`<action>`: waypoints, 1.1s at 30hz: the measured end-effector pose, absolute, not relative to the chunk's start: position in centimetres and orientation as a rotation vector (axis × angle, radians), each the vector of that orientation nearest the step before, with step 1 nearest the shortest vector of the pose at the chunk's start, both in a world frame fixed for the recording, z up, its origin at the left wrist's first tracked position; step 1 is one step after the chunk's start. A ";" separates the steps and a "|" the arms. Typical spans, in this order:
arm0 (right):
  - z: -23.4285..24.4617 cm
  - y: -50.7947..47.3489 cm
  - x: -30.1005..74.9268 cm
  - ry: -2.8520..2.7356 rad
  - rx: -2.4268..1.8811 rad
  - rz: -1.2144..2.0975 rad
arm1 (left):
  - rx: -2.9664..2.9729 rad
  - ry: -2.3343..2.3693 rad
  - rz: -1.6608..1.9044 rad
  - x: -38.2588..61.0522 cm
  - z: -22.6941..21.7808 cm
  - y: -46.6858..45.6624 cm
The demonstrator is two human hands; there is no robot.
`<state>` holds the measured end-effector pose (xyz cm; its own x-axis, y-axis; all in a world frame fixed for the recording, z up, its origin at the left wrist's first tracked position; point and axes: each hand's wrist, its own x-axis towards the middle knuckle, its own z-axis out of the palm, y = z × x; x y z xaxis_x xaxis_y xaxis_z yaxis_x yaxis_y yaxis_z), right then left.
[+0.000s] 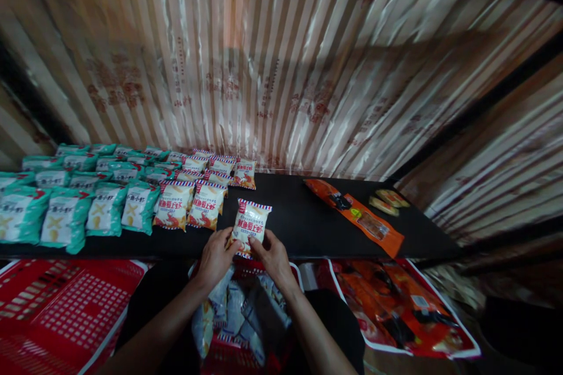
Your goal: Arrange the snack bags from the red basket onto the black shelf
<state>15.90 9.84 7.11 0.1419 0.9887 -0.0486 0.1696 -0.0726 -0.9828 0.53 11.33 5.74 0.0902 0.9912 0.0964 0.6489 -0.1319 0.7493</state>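
Between my two hands a white and orange snack bag with red lettering stands upright at the front of the black shelf. My left hand pinches its lower left side, thumb on the front. On the lower right, my right hand grips it the same way. Just left stand matching snack bags in rows, such as the nearest one. Below my hands, a red basket holds several more bags, partly hidden by my forearms.
Rows of teal snack bags fill the shelf's left end. To the right lie a long orange packet and small yellow packets. Below are a red basket at left and a basket of orange packets at right. Striped sheeting hangs behind.
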 end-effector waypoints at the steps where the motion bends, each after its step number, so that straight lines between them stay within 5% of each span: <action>1: 7.0 10.1 16.0 -1.208 -1.447 1.063 | 1.868 1.627 0.822 0.6 5.7 11.5; 33: 5.0 18.9 17.7 -1.356 -1.727 0.692 | 2.138 1.652 1.048 4.6 2.4 15.2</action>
